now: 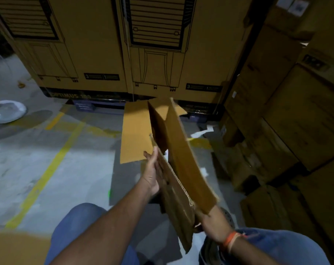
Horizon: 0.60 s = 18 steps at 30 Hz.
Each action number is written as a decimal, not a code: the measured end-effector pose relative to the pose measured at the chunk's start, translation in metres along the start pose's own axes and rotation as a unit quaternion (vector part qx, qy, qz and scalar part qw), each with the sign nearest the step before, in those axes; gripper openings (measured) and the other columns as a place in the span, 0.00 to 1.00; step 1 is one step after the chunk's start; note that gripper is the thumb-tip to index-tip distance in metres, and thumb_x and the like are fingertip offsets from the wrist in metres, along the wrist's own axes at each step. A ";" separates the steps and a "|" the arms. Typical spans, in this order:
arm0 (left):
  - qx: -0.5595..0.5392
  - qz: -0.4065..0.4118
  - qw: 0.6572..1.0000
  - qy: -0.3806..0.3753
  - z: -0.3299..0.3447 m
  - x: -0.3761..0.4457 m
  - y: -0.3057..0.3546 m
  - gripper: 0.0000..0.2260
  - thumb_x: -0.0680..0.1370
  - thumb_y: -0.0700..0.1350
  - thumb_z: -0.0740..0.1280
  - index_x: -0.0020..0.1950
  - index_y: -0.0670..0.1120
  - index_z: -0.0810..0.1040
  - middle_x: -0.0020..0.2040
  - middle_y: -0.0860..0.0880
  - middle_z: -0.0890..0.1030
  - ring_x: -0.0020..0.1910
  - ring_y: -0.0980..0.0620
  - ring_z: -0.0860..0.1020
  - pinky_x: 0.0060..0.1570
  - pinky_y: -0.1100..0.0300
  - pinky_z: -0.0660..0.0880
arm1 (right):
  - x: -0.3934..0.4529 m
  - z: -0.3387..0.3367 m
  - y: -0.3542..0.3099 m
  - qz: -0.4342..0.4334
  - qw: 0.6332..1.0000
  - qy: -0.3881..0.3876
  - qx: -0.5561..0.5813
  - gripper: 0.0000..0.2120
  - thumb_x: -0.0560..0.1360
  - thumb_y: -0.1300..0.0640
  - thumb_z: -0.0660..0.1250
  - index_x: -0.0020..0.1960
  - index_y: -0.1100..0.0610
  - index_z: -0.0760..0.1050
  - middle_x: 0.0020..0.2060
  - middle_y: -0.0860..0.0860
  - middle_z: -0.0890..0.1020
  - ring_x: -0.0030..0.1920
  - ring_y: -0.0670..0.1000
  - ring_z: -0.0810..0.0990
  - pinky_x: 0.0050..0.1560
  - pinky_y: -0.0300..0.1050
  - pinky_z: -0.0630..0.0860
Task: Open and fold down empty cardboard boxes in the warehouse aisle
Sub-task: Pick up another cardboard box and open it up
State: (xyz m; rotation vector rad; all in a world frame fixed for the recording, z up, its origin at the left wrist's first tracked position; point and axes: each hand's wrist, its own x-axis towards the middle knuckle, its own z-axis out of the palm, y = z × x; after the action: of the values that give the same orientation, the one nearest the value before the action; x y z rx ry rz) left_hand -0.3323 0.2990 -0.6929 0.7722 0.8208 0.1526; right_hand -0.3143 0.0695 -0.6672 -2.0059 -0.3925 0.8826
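We hold a half-flattened cardboard box (173,150) above the floor (47,150), left hand (152,173) flat against its side, right hand (212,224) gripping its near end.

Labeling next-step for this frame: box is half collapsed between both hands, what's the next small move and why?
Probably press the left hand rightward against the cardboard box while the right hand holds its near end. The two panels still gape apart at the far end, so the box isn't flat yet.
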 end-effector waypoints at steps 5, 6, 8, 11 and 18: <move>0.039 -0.025 0.999 -0.012 0.019 -0.011 -0.002 0.40 0.63 0.73 0.75 0.67 0.49 0.80 0.59 0.44 0.84 0.60 0.40 0.82 0.62 0.41 0.77 | 0.001 0.010 0.003 -0.115 0.989 -0.029 -0.093 0.09 0.74 0.44 0.59 0.42 0.44 0.76 0.33 0.55 0.83 0.29 0.49 0.82 0.34 0.53 0.80; 0.052 -0.021 0.998 -0.003 0.020 -0.013 0.006 0.35 0.66 0.69 0.75 0.63 0.46 0.83 0.57 0.43 0.85 0.56 0.41 0.82 0.58 0.44 0.78 | 0.003 0.009 0.001 -0.140 0.984 -0.033 -0.105 0.08 0.78 0.45 0.59 0.43 0.37 0.76 0.33 0.49 0.83 0.30 0.46 0.81 0.35 0.50 0.79; 0.079 -0.017 0.997 0.006 0.019 -0.008 0.023 0.30 0.69 0.62 0.75 0.62 0.42 0.84 0.56 0.40 0.85 0.51 0.42 0.83 0.52 0.48 0.81 | 0.008 0.011 0.001 -0.167 0.976 -0.046 -0.134 0.15 0.83 0.47 0.60 0.45 0.26 0.72 0.32 0.33 0.80 0.31 0.37 0.77 0.38 0.41 0.74; 0.129 -0.003 0.992 0.004 0.015 0.003 0.040 0.41 0.57 0.67 0.81 0.63 0.44 0.83 0.59 0.40 0.84 0.57 0.41 0.83 0.62 0.41 0.77 | 0.017 0.016 0.006 -0.166 0.974 -0.075 -0.137 0.11 0.83 0.52 0.61 0.53 0.34 0.75 0.35 0.26 0.77 0.35 0.29 0.74 0.43 0.34 0.71; 0.348 0.088 0.930 0.080 0.041 0.022 0.045 0.02 0.73 0.37 0.68 0.41 0.42 0.76 0.34 0.43 0.73 0.27 0.50 0.68 0.29 0.58 0.63 | 0.032 0.011 0.001 -0.138 0.954 -0.198 -0.176 0.55 0.65 0.52 0.67 0.80 0.41 0.34 0.80 0.40 0.45 0.77 0.39 0.54 0.69 0.33 0.63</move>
State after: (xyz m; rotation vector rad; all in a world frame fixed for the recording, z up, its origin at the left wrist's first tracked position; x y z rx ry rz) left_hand -0.2813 0.3176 -0.6581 1.5227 0.9690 0.0816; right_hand -0.3004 0.0937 -0.6863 -2.0128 -1.0962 1.0921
